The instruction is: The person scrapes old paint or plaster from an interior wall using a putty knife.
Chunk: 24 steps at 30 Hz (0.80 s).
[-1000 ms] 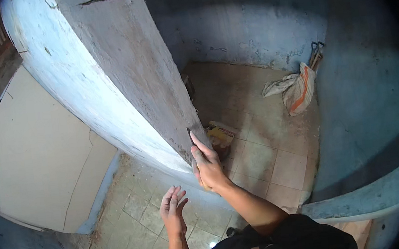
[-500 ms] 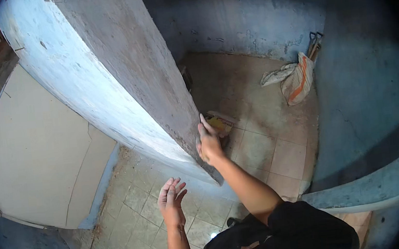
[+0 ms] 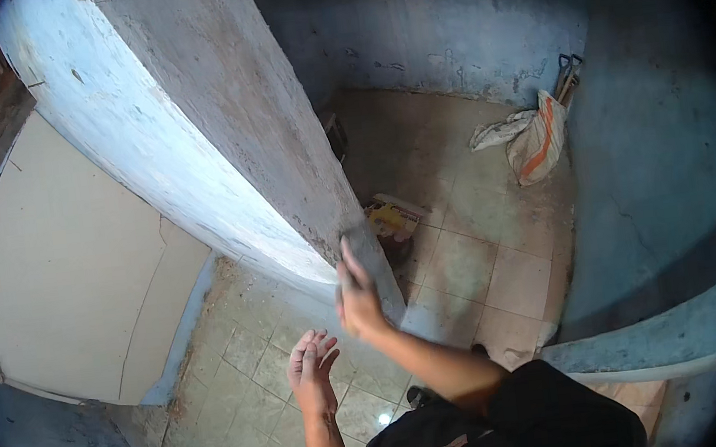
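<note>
My right hand [image 3: 359, 297] is against the narrow end face of a wall [image 3: 230, 88], near its lower part. Its fingers are pressed together and slightly blurred; a dark patch shows by them, but what they hold, if anything, I cannot make out. The end face is rough grey plaster, with a brightly lit pale blue side [image 3: 186, 167] to its left. My left hand [image 3: 311, 375] hovers over the tiled floor, left of the wall's foot. Pale dust coats its loosely curled, parted fingers, and nothing shows in them.
Behind the wall end, a yellow printed box [image 3: 394, 218] stands on the floor. A white sack with an orange stripe [image 3: 537, 143] leans by long-handled tools [image 3: 568, 75] in the far corner. A large cream board [image 3: 74, 262] stands at left. A low ledge [image 3: 656, 323] juts out at right.
My right hand has moved left across the wall's end face and slightly down, toward the lit edge. My left hand has hardly moved.
</note>
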{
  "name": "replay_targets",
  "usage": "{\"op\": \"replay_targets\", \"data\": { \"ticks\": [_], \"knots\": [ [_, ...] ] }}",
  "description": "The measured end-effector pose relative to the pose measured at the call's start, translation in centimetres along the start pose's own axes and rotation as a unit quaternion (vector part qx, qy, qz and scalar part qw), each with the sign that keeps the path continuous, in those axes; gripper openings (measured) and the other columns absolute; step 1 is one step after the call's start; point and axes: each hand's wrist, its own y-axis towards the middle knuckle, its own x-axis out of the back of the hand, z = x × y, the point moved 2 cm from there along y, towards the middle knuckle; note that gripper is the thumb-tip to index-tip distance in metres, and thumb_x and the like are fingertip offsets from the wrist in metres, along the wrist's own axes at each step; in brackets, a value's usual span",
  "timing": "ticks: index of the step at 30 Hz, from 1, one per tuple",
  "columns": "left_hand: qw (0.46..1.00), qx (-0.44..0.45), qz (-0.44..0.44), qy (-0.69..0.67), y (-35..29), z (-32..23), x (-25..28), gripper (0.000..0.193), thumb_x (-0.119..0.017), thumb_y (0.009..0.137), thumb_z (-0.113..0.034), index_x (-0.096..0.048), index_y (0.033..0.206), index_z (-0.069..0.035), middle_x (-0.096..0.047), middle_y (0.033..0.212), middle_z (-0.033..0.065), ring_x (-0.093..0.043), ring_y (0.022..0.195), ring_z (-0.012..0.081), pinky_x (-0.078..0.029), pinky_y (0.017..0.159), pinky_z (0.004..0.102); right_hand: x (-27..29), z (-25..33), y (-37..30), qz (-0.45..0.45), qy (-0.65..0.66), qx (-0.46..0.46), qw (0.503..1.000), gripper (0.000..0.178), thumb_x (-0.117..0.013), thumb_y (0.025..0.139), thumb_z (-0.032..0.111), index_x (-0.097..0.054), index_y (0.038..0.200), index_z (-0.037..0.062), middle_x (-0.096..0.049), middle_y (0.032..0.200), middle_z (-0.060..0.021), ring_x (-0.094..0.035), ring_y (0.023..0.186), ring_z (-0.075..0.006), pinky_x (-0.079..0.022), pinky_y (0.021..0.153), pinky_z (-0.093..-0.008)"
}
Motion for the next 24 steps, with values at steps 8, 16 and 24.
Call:
{"op": "replay_targets", "data": {
  "ticks": [8,16,24],
  "knots": [
    [1.0,-0.014,-0.012,0.012,-1.1,-0.6,1.1,0.038,-0.062,0.101,-0.03,-0.06,0.127,-0.004,-0.067,0.121,0.0116,-0.067,0.108,0.0295,-0.053,0.094,0.0447,2.6,2.5,6.3,-0.119,0.054,-0.073,0.989,0.047,-0.043,0.11,0.027,-0.04,0.156,0.0277,-0.06,0.078,0.0044,-0.033,0.04,-0.0057,-0.03,0.034,-0.0233],
    [1.0,0.006,0.005,0.011,-1.4,-0.4,1.0,0.034,-0.06,0.103,-0.027,-0.059,0.125,-0.001,-0.066,0.121,0.0134,-0.067,0.106,0.0279,-0.055,0.091,0.041,3.3,-2.4,3.5,-0.069,-0.014,0.019,0.997,0.05,-0.049,0.108,0.033,-0.039,0.157,0.029,-0.049,0.059,-0.0001,-0.039,0.039,-0.0094,-0.034,0.035,-0.0303],
    [0.999,0.026,-0.024,0.006,-1.0,0.9,2.7,0.03,-0.057,0.103,-0.021,-0.059,0.125,-0.001,-0.066,0.119,0.0124,-0.068,0.106,0.0291,-0.055,0.091,0.0411,1.4,-4.1,-1.9,-0.005,-0.015,-0.064,0.998,0.049,-0.046,0.109,0.034,-0.038,0.157,0.031,-0.052,0.062,0.0001,-0.039,0.041,-0.0091,-0.033,0.035,-0.0263]
  ]
}}
